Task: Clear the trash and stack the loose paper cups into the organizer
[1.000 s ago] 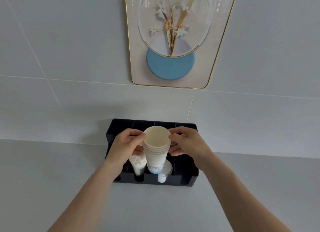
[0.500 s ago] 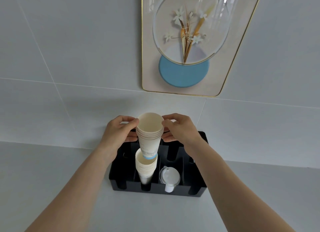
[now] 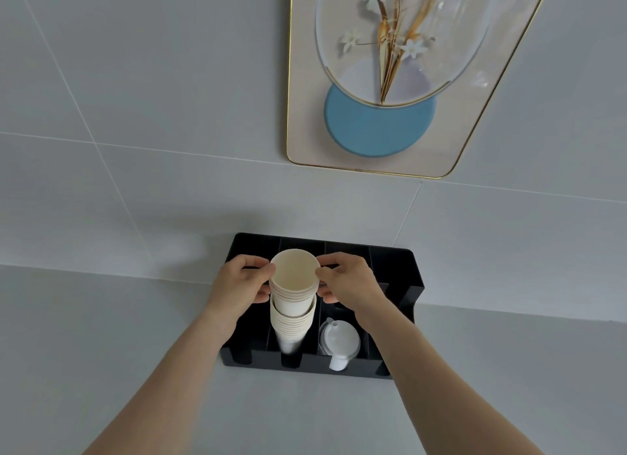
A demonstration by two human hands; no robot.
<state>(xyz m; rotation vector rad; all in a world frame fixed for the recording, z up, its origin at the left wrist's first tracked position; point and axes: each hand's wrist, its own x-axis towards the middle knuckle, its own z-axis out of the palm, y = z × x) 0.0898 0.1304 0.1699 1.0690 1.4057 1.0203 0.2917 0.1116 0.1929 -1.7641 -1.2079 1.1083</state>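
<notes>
Our left hand [image 3: 242,285] and right hand [image 3: 349,281] fingers pinched the cup stack [image 3: 294,278], half nested in the organizer [image 3: 407,278] cups [image 3: 291,325]; almost done.

Soft, even daylight fills the scene, bright but not harsh. The black organizer [image 3: 412,278] throws a faint, diffuse shadow leftward onto the tiled wall [image 3: 135,115] behind it. Pale reflections streak the glass of the framed flower picture [image 3: 390,81] at far right. Focus is fairly sharp at centre; wide-angle distortion bends the tile seams and stretches the forearms toward the near edge.
</notes>
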